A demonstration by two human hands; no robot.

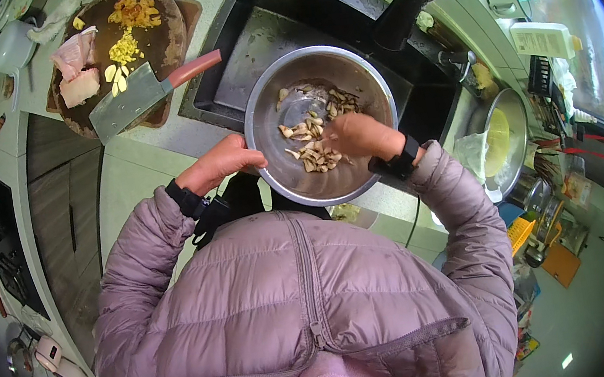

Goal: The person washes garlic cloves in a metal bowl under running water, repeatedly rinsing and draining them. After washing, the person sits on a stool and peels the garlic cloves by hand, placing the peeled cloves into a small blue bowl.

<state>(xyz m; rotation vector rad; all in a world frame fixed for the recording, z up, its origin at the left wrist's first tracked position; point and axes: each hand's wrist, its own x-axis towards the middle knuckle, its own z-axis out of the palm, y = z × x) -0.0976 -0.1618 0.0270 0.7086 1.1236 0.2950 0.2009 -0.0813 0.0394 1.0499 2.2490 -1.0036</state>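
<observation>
A stainless steel bowl (266,95) with pale and brown pieces that look like sliced mushrooms (316,157) is in front of me, over the near edge of the sink. My left hand (226,163) grips its left rim, thumb on top. Inside the bowl, my right hand (359,135) is down at the pieces, slightly blurred. Its fingertips are hard to make out, so whether they hold a piece is unclear. Darker slices (342,103) lie just beyond that hand. Some liquid glistens on the bowl's bottom.
Left of the black sink (242,52), a cleaver (130,100) lies across a round chopping board (165,40) with its pink handle jutting sinkward. Raw meat (79,86), garlic cloves (116,78) and chopped garlic (125,48) sit there. At right stands a metal basin (518,117).
</observation>
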